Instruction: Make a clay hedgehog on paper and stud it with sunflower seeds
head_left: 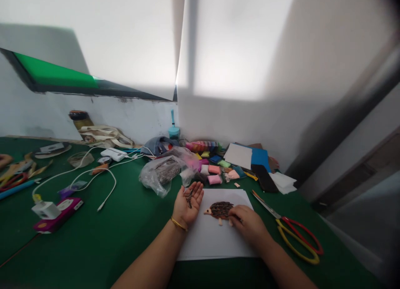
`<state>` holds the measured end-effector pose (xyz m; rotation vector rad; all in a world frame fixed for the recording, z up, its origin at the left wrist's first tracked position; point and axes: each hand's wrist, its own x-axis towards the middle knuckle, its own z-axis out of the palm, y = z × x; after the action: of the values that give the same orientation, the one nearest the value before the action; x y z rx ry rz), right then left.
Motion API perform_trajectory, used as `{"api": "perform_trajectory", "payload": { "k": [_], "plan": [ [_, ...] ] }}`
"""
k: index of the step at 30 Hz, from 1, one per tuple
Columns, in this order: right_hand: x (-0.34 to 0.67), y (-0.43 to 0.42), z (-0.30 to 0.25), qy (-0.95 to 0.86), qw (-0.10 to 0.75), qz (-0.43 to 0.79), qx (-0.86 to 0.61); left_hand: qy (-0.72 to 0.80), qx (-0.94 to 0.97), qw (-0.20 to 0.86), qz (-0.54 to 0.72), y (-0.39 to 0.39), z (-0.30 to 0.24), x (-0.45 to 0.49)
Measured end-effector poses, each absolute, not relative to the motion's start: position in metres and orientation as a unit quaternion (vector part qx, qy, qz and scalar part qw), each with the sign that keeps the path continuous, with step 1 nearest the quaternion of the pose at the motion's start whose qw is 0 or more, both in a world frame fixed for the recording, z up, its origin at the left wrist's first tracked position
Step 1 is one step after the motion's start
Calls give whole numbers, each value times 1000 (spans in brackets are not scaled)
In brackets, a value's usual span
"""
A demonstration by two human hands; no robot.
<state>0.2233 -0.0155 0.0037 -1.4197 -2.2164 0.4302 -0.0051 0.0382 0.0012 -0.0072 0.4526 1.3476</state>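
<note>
My left hand (189, 203) is held palm up over the left edge of the white paper (215, 243), fingers stretched out. Several small, dark, slender pieces (188, 198) like seed husks lie loose on its palm. On the paper is a hedgehog figure (220, 209) with a pale pink snout and feet; its back is covered with similar dark slivers. At the hedgehog's rear end, my right hand (248, 223) has thumb and fingertips pinched together, touching or just over the figure. Whatever is between those fingertips is too small to make out.
Large scissors (281, 218) with red and yellow handles lie right of the paper. Behind it are a plastic bag (164, 172), coloured clay packs (214, 179) and a dark phone (264, 177). White cables (114, 184) and a magenta power strip (59, 214) occupy the left side.
</note>
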Motion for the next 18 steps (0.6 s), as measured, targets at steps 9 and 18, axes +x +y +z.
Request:
{"api": "perform_trajectory", "payload": {
  "k": [9,18],
  "plan": [
    [218,-14,-5,-842,208,56,-495,212,2,759,615,37,2,-5],
    [214,-12,-10,-859,158,-14,-487,212,0,761,614,38,1,-5]
  ]
}}
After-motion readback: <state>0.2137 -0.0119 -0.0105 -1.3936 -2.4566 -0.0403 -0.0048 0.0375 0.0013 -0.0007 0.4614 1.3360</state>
